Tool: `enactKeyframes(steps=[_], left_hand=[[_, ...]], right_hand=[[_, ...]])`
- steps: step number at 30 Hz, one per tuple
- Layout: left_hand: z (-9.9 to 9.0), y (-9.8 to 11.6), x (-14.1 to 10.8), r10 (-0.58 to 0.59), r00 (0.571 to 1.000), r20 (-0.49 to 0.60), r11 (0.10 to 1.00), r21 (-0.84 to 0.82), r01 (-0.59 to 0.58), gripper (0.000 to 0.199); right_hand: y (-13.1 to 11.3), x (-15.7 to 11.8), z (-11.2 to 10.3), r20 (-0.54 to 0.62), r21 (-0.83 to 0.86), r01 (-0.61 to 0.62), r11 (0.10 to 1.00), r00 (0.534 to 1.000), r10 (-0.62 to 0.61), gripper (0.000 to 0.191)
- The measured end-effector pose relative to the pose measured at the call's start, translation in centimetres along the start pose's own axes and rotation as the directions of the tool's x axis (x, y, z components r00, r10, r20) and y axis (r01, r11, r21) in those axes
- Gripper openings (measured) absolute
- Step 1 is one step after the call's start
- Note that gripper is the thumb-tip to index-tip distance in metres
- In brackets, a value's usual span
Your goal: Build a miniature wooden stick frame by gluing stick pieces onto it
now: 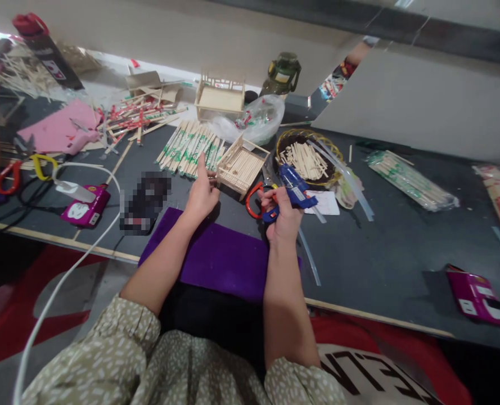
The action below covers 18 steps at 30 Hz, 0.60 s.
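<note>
A small bed-like model made of thin wooden sticks [242, 167] stands on the dark table in front of me. My left hand [203, 194] is at its left corner, index finger stretched out and the other fingertips beside or touching the frame. In my right hand [284, 216] is a blue hot glue gun [294, 185], held by its handle to the right of the model. Orange-handled scissors [255, 201] lie between the model and the glue gun. Behind the model's left side, paper-wrapped chopsticks [190, 149] lie in a row. A purple cloth [228, 261] lies under my forearms.
A yellow-rimmed basket [281, 143] holds short sticks; clear glue sticks [351, 183] lie beside it. Another stick model [220, 101], a plastic bag [262, 121] and a green jar [281, 76] stand behind. A phone [145, 202] and white cable [90, 253] are left. Someone's arm shows far left.
</note>
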State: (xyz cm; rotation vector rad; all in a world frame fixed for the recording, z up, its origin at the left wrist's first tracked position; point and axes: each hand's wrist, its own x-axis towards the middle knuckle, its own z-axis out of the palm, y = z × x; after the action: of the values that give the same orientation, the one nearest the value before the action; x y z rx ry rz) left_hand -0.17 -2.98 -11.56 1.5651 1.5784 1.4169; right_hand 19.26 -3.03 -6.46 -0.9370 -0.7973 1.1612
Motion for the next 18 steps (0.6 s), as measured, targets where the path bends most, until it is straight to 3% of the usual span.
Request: enactKeyframes(steps=[3, 6, 10, 13, 15, 18], left_hand=[[0.1, 0.0, -0.1, 0.003, 1.000, -0.010, 1.000, 0.000, -0.003, 0.102], [0.0, 0.6, -0.3, 0.024, 0.996, -0.088, 0.999, 0.032, -0.021, 0.095], [-0.6, 2.3, -0.3, 0.070, 0.974, -0.217, 0.998, 0.014, -0.068, 0.068], [-1.5, 3.9, 1.2, -0.007, 0.969, -0.248, 1.000, 0.006, 0.009, 0.050], [-2.2, 5.3, 3.2, -0.034, 0.982, -0.185, 0.996, 0.071, 0.048, 0.048], [-3.0, 7.6, 7.0, -0.122, 0.992, -0.005, 0.952, 0.283, 0.119, 0.046]], right_hand=[[0.1, 0.1, 0.1, 0.012, 0.001, -0.013, 1.000, 1.000, 0.013, 0.035], [0.2, 0.2, 0.1, 0.009, 0.018, -0.008, 1.000, 1.000, 0.008, 0.035], [0.1, 0.3, 0.0, 0.014, 0.029, -0.013, 1.000, 1.000, 0.012, 0.036], [-0.1, 0.3, 0.0, 0.013, 0.048, -0.017, 0.999, 1.000, 0.017, 0.034], [-0.2, 0.2, 0.1, 0.018, 0.048, -0.019, 0.999, 1.000, 0.018, 0.032], [-0.4, 0.2, 0.1, 0.027, 0.048, -0.019, 0.999, 0.999, 0.018, 0.032]])
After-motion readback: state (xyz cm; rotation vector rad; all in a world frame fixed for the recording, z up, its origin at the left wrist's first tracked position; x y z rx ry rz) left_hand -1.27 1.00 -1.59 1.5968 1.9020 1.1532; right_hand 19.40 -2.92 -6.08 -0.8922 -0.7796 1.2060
